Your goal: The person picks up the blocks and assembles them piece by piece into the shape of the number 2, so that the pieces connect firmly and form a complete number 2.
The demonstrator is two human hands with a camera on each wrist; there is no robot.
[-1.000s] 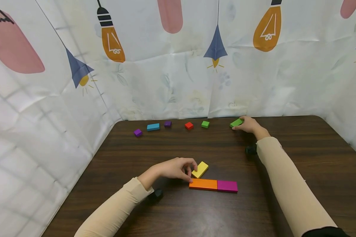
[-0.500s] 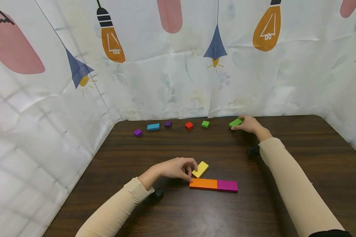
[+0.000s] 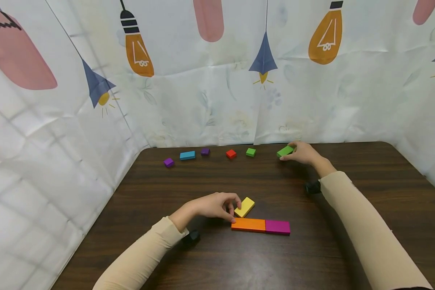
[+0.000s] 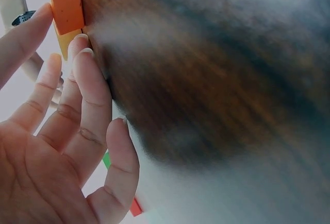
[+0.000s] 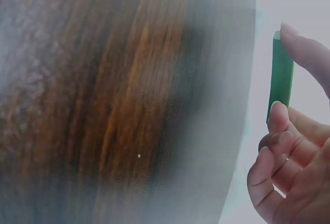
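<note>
I've got a dark wood-grain table (image 3: pixel 159 193) on my feed, kinda shiny up front, white curtain (image 3: pixel 188 96) around it printed with hanging lamps (image 3: pixel 263 54). My right hand (image 3: pixel 305 154) is pinching a long green block (image 3: pixel 284 151) near the far edge. My left hand (image 3: pixel 214 206) is relaxed, thumb touching the orange block (image 3: pixel 249 224), yellow block (image 3: pixel 245 206) by its fingertips.

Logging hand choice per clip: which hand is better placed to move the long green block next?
Likely the right hand: it holds the long green block. The left hand is away from it, by the orange block.
</note>
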